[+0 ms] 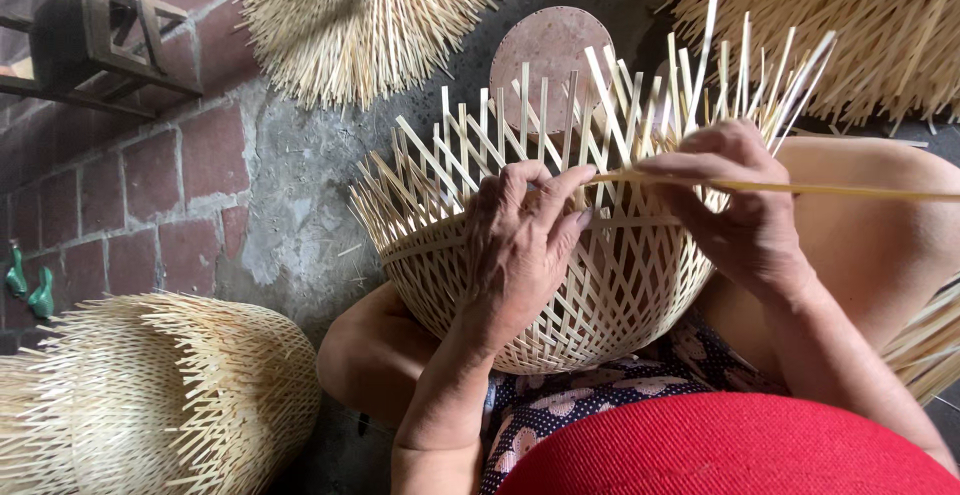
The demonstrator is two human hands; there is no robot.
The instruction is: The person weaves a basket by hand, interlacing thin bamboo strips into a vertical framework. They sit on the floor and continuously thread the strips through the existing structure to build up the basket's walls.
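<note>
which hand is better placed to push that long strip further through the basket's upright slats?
Probably the right hand: it pinches the long strip along its free length, so it can feed it sideways. The left hand lies on the basket wall with fingertips at the strip's tip, better placed to guide and steady.

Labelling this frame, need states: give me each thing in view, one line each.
basket: half-woven, lying on the lap, loose strip ends sticking up
left hand: pressed on the basket wall, fingers at the strip
right hand: pinching the strip
strip: thin, level, running off to the right
stacked baskets: unfinished, ends bristling
round disc: flat on the floor
</note>
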